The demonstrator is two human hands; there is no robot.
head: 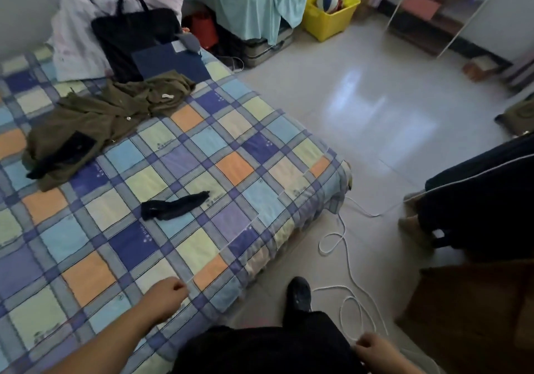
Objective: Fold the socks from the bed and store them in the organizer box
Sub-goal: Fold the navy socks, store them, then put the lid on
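Observation:
A pair of black socks (174, 206) lies stretched out on the checked bedspread (130, 252), near the middle of the bed. My left hand (167, 295) rests over the bed's near edge with the fingers curled in and nothing in it, well short of the socks. My right hand (372, 347) is low at the bottom right, beside my dark trousers, fingers curled by a white cord; it holds nothing that I can make out. No organizer box shows in this view.
An olive jacket (95, 122), a black handbag (130, 32) and a dark blue folder (170, 64) lie at the far end of the bed. A white cord (346, 261) loops over the tiled floor. A yellow bin (329, 15) stands far back. A brown cabinet (474, 310) is at right.

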